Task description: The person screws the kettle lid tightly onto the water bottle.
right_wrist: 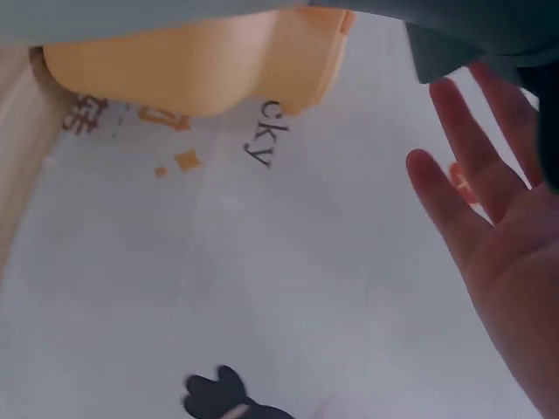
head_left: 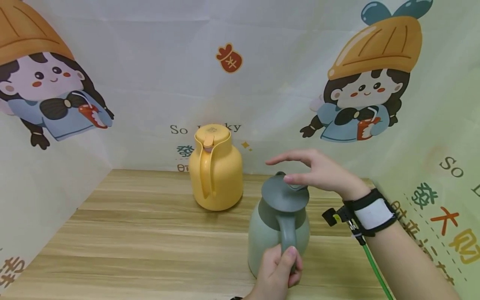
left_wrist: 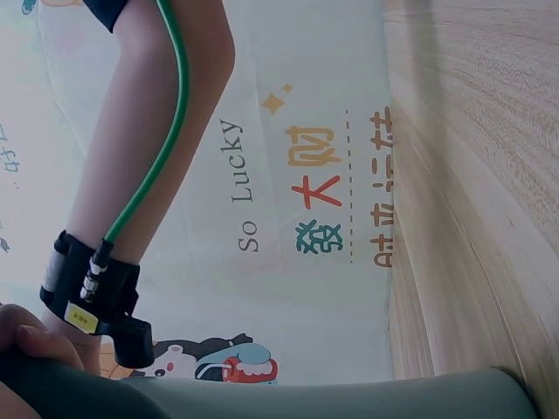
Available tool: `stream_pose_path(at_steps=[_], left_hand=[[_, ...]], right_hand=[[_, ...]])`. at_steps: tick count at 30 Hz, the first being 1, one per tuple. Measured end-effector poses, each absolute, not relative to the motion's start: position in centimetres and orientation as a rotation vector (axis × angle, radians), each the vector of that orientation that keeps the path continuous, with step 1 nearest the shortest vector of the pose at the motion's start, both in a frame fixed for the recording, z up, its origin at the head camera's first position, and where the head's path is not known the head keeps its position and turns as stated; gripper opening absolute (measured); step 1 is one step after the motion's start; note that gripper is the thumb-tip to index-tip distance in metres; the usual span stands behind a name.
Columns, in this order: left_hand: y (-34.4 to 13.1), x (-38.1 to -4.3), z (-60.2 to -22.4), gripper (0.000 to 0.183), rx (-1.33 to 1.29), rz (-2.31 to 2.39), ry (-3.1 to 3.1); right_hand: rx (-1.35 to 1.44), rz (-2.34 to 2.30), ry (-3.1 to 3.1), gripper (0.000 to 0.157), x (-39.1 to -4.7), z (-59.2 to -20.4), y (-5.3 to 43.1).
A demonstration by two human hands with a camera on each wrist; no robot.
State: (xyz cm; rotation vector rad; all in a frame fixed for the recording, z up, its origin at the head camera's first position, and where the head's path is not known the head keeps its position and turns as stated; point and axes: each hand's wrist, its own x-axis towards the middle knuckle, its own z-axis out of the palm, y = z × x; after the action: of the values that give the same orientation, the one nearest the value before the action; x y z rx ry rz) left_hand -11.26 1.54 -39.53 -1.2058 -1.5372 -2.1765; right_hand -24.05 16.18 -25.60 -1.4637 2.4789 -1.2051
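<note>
A grey-green thermos jug stands at the right of the table, its handle turned toward me. My left hand grips the lower part of that handle. Over the dark grey lid is my right hand, fingers stretched out to the left and thumb right at the lid's edge. In the right wrist view its straight fingers spread beside the spout end. The jug's pale side runs along the bottom of the left wrist view.
A yellow thermos jug stands behind and to the left, near the back edge of the wooden table. A printed cloth walls off the back and sides. A green cable runs along my right forearm from a wrist camera.
</note>
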Motion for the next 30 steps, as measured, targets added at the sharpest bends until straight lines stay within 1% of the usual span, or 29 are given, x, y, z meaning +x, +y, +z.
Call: stream_pose_path(at_steps=[3,8,16,21,30], left_hand=[[1.5,-11.2,-39.5,0.031,-1.198,-2.174,-1.545],[1.6,-11.1,-39.3,0.032,-1.198,-2.194,-1.55],[1.7,-11.2,-39.4,0.031,-1.202,-2.167,-1.56],[1.7,-11.3,-39.7,0.031,-1.201,-2.174,-1.56],[1.7,-11.4,-40.0,0.032,-1.187,-2.158,-1.567]], right_hand=[[-1.539,-1.294,2.309,0.038,-25.0,-26.3,15.9],[-1.621,-1.362,2.016,0.05,-25.8,-27.2,15.8],[-1.584,-1.311,1.924,0.039,-25.9,-27.4,16.0],[-1.543,-1.323,1.969,0.036,-25.6,-27.7,16.1],[-1.297,-1.45,2.232,0.032,-23.2,-28.0,16.0]])
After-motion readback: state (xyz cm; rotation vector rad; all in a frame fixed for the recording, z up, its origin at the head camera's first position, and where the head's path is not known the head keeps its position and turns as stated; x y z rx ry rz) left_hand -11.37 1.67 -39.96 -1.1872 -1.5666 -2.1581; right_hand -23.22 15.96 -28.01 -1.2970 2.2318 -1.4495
